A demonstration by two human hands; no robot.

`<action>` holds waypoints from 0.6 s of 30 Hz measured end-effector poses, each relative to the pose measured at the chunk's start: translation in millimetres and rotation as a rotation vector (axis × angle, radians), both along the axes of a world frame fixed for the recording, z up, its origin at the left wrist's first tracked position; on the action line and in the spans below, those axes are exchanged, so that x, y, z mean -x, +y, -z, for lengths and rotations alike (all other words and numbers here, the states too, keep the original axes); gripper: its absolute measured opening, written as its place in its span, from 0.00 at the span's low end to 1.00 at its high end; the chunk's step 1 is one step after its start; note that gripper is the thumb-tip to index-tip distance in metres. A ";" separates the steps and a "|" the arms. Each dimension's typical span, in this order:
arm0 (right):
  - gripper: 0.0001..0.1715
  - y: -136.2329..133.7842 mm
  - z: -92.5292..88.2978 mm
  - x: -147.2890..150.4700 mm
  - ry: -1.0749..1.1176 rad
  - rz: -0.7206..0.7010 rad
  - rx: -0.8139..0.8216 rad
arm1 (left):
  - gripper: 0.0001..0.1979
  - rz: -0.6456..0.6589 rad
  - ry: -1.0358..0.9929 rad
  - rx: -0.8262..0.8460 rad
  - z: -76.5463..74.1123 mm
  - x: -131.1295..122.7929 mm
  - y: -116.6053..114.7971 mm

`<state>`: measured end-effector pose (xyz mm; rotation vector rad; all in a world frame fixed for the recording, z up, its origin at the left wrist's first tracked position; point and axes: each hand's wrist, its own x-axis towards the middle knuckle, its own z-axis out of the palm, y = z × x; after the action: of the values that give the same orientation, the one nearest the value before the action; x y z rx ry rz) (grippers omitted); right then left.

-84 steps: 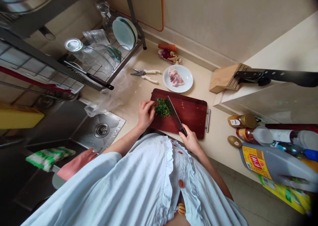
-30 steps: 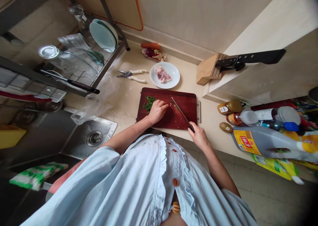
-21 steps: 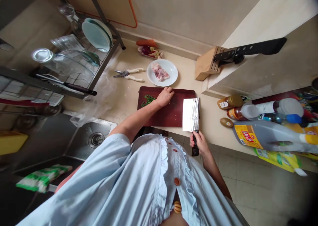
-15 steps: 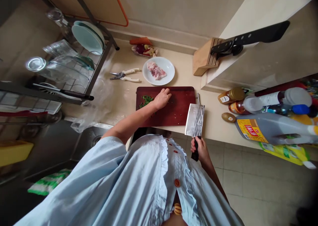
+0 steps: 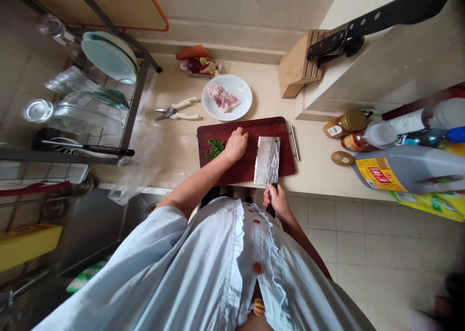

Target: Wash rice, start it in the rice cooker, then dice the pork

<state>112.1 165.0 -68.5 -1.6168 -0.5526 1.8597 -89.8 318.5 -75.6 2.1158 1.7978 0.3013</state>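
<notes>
Cleaver [image 5: 267,160] moved inward over board [image 5: 241,168], jutting forward from right grip [image 5: 278,200]

A wooden knife block [image 5: 295,68], a brown kiwi [image 5: 342,158] beside a large jug [image 5: 412,170] — and pale plates [image 5: 105,58] in a metal rack [image 5: 135,107].

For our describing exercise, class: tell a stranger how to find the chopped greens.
On the pale counter, find the dark red cutting board. On its left part, beside the left hand, lie the chopped greens: a small heap, green unlike the silver cleaver.
</notes>
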 end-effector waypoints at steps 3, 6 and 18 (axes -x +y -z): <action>0.18 4.9 2.8 10.4 0.023 -0.049 0.009 | 0.15 -0.024 -0.024 -0.003 0.8 0.1 -1.2; 0.18 7.1 5.1 15.8 0.009 -0.079 -0.004 | 0.16 -0.026 -0.012 -0.010 -0.6 0.4 -1.8; 0.18 15.3 -1.9 11.7 0.069 -0.136 -0.002 | 0.15 0.017 -0.042 0.040 -12.4 -19.4 -10.7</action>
<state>100.4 180.2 -66.6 -1.5404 -0.6481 2.0046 -70.4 307.9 -63.2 2.0809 1.7471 0.3012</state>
